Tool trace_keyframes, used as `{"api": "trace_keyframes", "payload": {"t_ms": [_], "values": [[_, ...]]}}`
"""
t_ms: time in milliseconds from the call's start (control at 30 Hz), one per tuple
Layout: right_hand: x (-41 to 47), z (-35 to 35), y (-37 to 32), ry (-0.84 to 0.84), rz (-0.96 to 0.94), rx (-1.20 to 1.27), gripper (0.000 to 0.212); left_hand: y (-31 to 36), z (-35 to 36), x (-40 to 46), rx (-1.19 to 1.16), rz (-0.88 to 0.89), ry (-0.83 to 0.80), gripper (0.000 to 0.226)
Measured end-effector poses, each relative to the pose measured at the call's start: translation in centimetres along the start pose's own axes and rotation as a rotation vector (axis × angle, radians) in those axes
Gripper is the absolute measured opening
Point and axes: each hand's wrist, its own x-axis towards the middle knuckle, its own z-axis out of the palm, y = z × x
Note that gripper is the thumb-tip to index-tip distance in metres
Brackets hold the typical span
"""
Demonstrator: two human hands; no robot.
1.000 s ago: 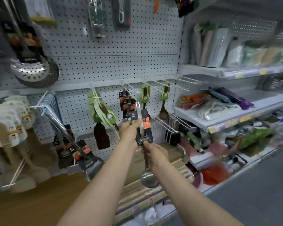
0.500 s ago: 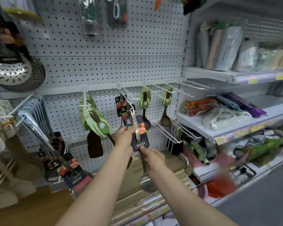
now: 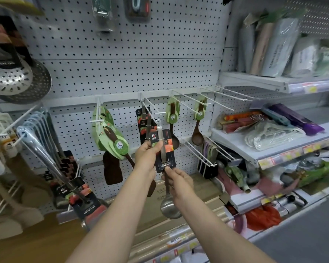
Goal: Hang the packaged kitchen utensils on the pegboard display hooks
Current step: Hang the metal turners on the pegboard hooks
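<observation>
compared with half a second before, the view had drifted a little and the packaged ladle (image 3: 164, 149) sat slightly higher against the pegboard (image 3: 122, 73), with the top of its handle now close under the tip of the white hook (image 3: 150, 109) that already carried similar dark-carded utensils (image 3: 145, 126). the two hands kept much the same grip as before.

the left hand (image 3: 147, 155) pinched the dark card of the ladle at its left edge, thumb on the front and fingers curled behind. the right hand (image 3: 179, 182) pinched the card's bottom edge and the metal stem just below it, fingers curled round. the ladle hung nearly upright between them, its steel bowl (image 3: 170, 207) low, just beside the right wrist.

whether the hole at the top of the handle was already over the hook tip could not be told; the two overlapped in the view. the print on the card was mostly too small to read. the left-hand fingers behind the card were hidden. to the left, wooden spatulas in green cards (image 3: 110, 137) hung on another hook, and wooden spoons (image 3: 198, 118) hung to the right. the skimmers (image 3: 17, 80) at the upper left were cut off by the frame edge, and the goods on the shelves (image 3: 273, 147) at right were blurred.
</observation>
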Motion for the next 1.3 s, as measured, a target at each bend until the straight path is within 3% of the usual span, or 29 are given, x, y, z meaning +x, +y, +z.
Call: {"api": "trace_keyframes", "payload": {"t_ms": [833, 1067, 1167, 1300], "values": [[5.5, 2.5, 0.9, -0.004, 0.018, -0.1, 0.002, 0.5, -0.5, 4.8, -0.03, -0.024, 0.05, 0.013], [6.2, 2.0, 1.4, 0.041, -0.008, -0.22, 0.028, -0.2, -1.2, 4.3, 0.009, 0.006, 0.088, 0.021], [5.4, 1.8, 0.8, 0.063, -0.006, -0.232, 0.031, -0.1, -1.9, 2.8, 0.025, 0.006, 0.117, 0.004], [2.9, 2.1, 0.2, 0.035, 0.014, -0.262, 0.03, -0.5, -3.2, 0.6, 0.005, -0.042, 0.14, 0.023]]}}
